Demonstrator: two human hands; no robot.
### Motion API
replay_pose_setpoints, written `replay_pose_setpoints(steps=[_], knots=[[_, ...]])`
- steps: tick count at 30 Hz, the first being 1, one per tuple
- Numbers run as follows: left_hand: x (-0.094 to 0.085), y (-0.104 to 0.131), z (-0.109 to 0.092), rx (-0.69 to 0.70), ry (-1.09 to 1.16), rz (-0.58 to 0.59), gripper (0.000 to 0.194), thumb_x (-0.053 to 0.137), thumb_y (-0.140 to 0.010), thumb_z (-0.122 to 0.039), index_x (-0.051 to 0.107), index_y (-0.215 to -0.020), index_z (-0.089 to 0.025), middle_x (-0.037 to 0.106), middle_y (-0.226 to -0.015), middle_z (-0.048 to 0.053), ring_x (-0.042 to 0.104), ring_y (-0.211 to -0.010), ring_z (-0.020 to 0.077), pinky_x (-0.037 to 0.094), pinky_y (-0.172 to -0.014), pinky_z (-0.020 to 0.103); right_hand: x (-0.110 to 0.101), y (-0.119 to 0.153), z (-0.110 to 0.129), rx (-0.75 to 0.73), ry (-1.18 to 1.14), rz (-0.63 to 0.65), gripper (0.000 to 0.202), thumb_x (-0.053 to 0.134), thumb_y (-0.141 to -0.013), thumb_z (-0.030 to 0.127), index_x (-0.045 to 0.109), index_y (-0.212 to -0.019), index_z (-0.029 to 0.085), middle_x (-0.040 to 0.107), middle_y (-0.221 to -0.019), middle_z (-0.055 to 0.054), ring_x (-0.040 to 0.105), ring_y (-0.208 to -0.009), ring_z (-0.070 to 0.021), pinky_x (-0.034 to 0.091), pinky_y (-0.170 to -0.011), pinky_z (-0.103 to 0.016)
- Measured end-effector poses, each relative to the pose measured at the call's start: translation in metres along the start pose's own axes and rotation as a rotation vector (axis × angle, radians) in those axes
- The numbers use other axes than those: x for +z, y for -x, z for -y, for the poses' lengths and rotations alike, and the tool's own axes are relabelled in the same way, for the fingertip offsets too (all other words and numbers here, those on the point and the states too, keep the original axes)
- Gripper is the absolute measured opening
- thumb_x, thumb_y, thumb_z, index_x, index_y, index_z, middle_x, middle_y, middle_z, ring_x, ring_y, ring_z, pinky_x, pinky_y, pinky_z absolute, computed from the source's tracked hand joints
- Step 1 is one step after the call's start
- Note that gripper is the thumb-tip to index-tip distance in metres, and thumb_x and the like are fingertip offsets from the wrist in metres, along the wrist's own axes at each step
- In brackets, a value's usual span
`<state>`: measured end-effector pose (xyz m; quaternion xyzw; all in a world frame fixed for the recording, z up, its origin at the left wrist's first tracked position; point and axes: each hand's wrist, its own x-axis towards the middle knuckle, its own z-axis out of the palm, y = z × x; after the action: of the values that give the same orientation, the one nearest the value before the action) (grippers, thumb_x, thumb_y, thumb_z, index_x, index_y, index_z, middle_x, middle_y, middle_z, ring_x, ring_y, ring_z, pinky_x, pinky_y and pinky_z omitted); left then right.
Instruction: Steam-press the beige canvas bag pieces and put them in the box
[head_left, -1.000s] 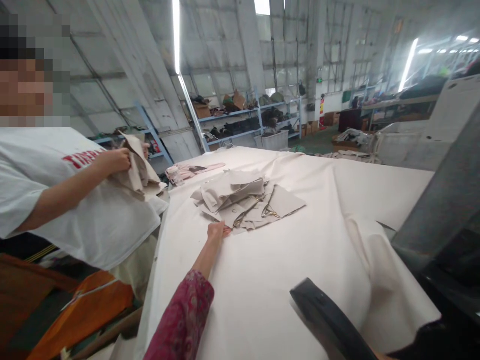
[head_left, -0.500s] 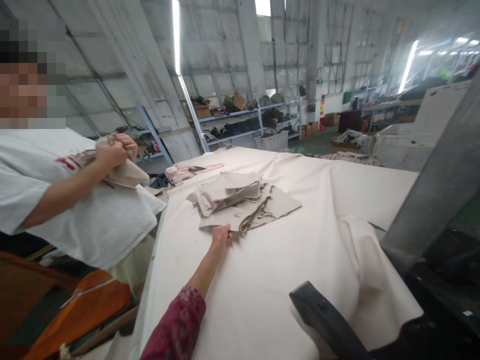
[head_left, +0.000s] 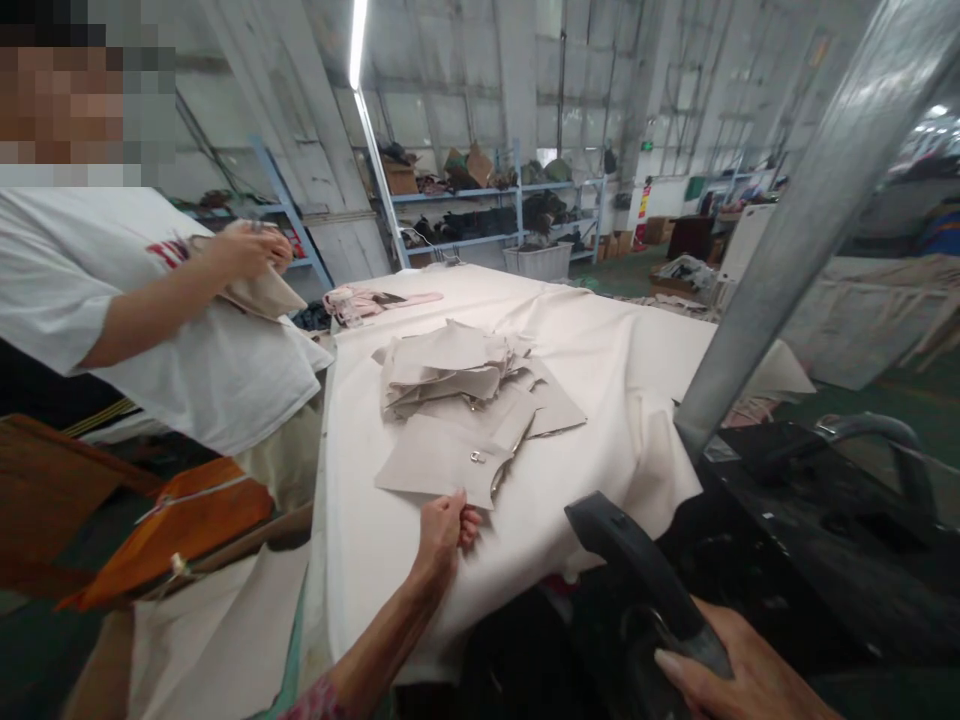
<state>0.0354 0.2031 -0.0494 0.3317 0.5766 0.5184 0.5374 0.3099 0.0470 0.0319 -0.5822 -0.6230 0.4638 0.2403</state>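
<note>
My left hand [head_left: 444,530] pinches the near edge of a flat beige fabric piece [head_left: 439,460], which bears a small metal buckle [head_left: 477,457]. Behind it lies a loose pile of similar beige pieces [head_left: 450,360], some overlapping it. At the lower right, my right hand [head_left: 739,655] is closed round a black curved handle [head_left: 649,575], its thumb on the near side. What the handle belongs to is partly hidden.
Pale cloth [head_left: 600,340] covers the table, bunched at its right edge by a metal post [head_left: 795,220]. A co-worker in a white shirt [head_left: 202,370] stands at left, holding beige fabric [head_left: 266,290]. Pink cloth [head_left: 375,302] lies at the far left corner. Shelves [head_left: 480,195] stand behind.
My left hand has drawn the beige piece nearer, out from the pile. My right hand has come into view on the black handle. The view has shifted.
</note>
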Motion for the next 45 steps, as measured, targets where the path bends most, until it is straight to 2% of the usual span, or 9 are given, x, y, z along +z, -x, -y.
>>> replay_pose_setpoints(steps=[7, 13, 16, 19, 24, 30, 36, 41, 45], knots=[[-0.034, 0.086, 0.024, -0.070, -0.073, 0.066, 0.046, 0.066, -0.059, -0.056, 0.054, -0.052, -0.012, 0.060, -0.046, 0.006, 0.049, -0.033, 0.0087, 0.034, -0.033, 0.019, 0.023, 0.012, 0.013, -0.013, -0.031, 0.094, 0.027, 0.049, -0.087, 0.041, 0.049, -0.076, 0.017, 0.054, -0.050, 0.003, 0.048, -0.047, -0.0120, 0.039, -0.049, -0.021], [-0.073, 0.112, 0.039, -0.169, -0.191, 0.257, 0.045, 0.059, -0.063, -0.058, 0.056, -0.063, -0.014, 0.061, -0.050, 0.006, 0.050, -0.034, 0.0110, 0.036, -0.033, 0.020, 0.043, -0.004, 0.035, -0.026, -0.002, 0.153, 0.021, 0.052, -0.084, 0.033, 0.049, -0.071, 0.016, 0.054, -0.048, 0.004, 0.050, -0.044, -0.0109, 0.039, -0.048, -0.020], [-0.099, 0.104, 0.025, 0.098, -0.382, 0.095, 0.035, 0.049, -0.076, -0.048, 0.060, -0.070, -0.015, 0.063, -0.056, 0.004, 0.054, -0.042, 0.0129, 0.042, -0.042, 0.024, 0.053, -0.011, 0.046, -0.022, 0.010, 0.149, 0.020, 0.053, -0.082, 0.032, 0.048, -0.071, 0.016, 0.053, -0.050, 0.003, 0.051, -0.043, -0.0109, 0.039, -0.046, -0.020], [-0.122, 0.085, 0.006, 0.487, -0.674, -0.132, 0.026, 0.042, -0.083, -0.030, 0.064, -0.088, -0.017, 0.068, -0.084, 0.007, 0.064, -0.076, 0.0190, 0.050, -0.075, 0.031, 0.065, -0.012, 0.052, -0.027, 0.007, 0.196, 0.018, 0.054, -0.082, 0.031, 0.049, -0.073, 0.016, 0.053, -0.051, 0.004, 0.051, -0.043, -0.0103, 0.038, -0.044, -0.018], [-0.139, 0.048, 0.004, 0.727, -0.966, -0.008, 0.039, 0.033, -0.079, -0.010, 0.063, -0.103, -0.016, 0.062, -0.114, 0.009, 0.053, -0.111, 0.0199, 0.036, -0.103, 0.034, 0.082, -0.007, 0.057, -0.004, 0.041, 0.290, 0.015, 0.056, -0.080, 0.028, 0.050, -0.082, 0.015, 0.053, -0.050, 0.005, 0.050, -0.044, -0.0101, 0.035, -0.041, -0.017], [-0.143, 0.037, 0.018, 0.747, -1.018, 0.066, 0.040, 0.034, -0.076, -0.007, 0.066, -0.099, -0.013, 0.063, -0.112, 0.010, 0.053, -0.110, 0.0194, 0.035, -0.104, 0.032, 0.103, -0.016, 0.068, 0.005, 0.080, 0.324, 0.015, 0.058, -0.078, 0.028, 0.050, -0.076, 0.016, 0.053, -0.049, 0.005, 0.052, -0.043, -0.0106, 0.035, -0.041, -0.016], [-0.128, 0.033, -0.004, 0.754, -1.244, 0.137, 0.032, 0.038, -0.083, -0.018, 0.065, -0.099, -0.014, 0.064, -0.107, 0.011, 0.055, -0.104, 0.0232, 0.041, -0.095, 0.035, 0.098, -0.020, 0.075, -0.063, 0.004, 0.274, 0.015, 0.057, -0.079, 0.028, 0.050, -0.073, 0.016, 0.053, -0.049, 0.004, 0.051, -0.044, -0.0098, 0.035, -0.042, -0.016], [-0.086, 0.002, -0.027, 0.957, -1.220, 0.447, 0.051, 0.045, -0.075, -0.009, 0.048, -0.126, -0.018, 0.044, -0.137, 0.011, 0.035, -0.128, 0.0235, 0.024, -0.108, 0.042, 0.074, -0.006, 0.071, -0.056, 0.024, 0.145, 0.017, 0.055, -0.080, 0.029, 0.051, -0.070, 0.016, 0.053, -0.048, 0.004, 0.050, -0.043, -0.0099, 0.036, -0.044, -0.018], [-0.066, -0.024, -0.040, 0.900, -1.329, 0.657, 0.046, 0.053, -0.074, -0.012, 0.051, -0.120, -0.020, 0.052, -0.126, 0.010, 0.044, -0.119, 0.0240, 0.019, -0.107, 0.048, 0.061, 0.004, 0.060, 0.002, 0.031, 0.083, 0.017, 0.054, -0.080, 0.028, 0.049, -0.069, 0.017, 0.054, -0.048, 0.004, 0.051, -0.043, -0.0110, 0.038, -0.046, -0.019]])
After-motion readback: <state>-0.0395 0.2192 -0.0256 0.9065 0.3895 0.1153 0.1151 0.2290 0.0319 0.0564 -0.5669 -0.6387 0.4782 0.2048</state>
